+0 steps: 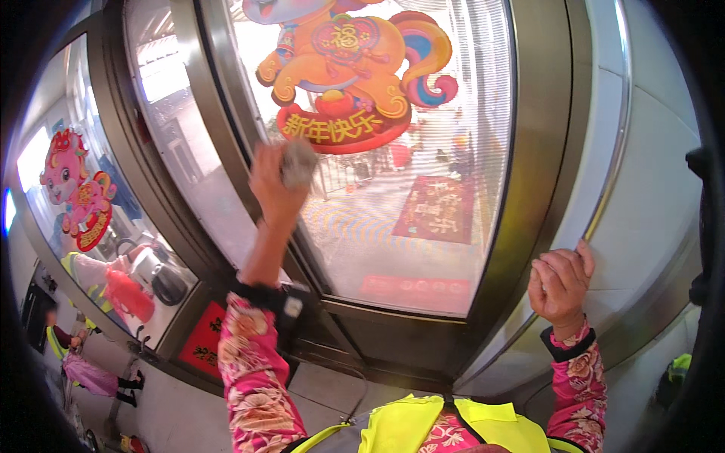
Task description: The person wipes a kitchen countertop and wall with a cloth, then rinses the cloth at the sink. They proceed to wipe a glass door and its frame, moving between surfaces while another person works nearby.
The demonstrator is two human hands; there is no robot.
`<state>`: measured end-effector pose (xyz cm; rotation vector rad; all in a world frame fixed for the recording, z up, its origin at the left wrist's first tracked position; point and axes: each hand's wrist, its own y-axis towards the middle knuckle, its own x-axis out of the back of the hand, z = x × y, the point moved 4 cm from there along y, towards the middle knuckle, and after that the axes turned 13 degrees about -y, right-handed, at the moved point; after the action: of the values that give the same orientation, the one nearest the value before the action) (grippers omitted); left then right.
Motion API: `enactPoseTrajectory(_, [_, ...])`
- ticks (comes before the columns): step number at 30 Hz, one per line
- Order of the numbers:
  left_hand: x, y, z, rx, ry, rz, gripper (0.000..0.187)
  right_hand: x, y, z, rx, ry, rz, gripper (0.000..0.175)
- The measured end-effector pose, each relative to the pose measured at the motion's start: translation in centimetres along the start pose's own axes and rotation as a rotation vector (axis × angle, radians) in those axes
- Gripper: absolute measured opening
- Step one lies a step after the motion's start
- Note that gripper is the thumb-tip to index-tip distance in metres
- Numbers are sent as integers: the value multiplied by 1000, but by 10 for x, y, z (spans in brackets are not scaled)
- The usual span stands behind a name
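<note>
My left hand (pixel 273 189) is raised at the framed mesh or glass panel (pixel 351 260) of a metal door. It grips a grey wad (pixel 299 163), blurred, perhaps a cloth or scrubber. Just above the wad, a colourful horse decal (pixel 359 54) with a red lower banner is stuck on the panel. To the right, my right hand (pixel 561 286) has curled fingers near the metal edge trim (pixel 604 209) of a white tiled wall; no object shows in it. Whether it touches the trim is hard to tell.
A second decal (pixel 79 187) is on the left window. Behind that window are a red thermos-like container (pixel 129 295) and a dark kettle (pixel 170 285). At lower left a person (pixel 90 371) wears a pink apron. Beyond the panel lies a red mat (pixel 435 208).
</note>
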<state>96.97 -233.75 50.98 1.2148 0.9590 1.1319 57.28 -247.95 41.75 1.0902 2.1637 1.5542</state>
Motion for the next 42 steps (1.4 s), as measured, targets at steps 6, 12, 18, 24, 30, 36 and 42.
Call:
enactPoseTrajectory(6, [-82,189,-48,155,-369,273,44,-1,0,2,11,-11,12,12])
enactPoseTrajectory(12, [-164,104,-164,-365,60,108,18,-2,-1,1,10,-33,11,12])
enactPoseTrajectory(18, [-154,-96,-197,-411,-5,556,26,-3,-2,1,13,-29,-4,11])
enactPoseTrajectory(24, [-140,-203,-204,-556,-213,1107,30,-2,0,2,24,-38,-14,10])
enactPoseTrajectory(30, [-140,-41,-164,-422,32,550,25,-1,1,3,22,-50,-25,8])
enactPoseTrajectory(36, [-128,182,-135,-492,153,22,15,0,0,1,23,-30,-20,8])
enactPoseTrajectory(42, [-149,229,-147,-287,184,23,17,1,-2,-1,23,-6,-44,11])
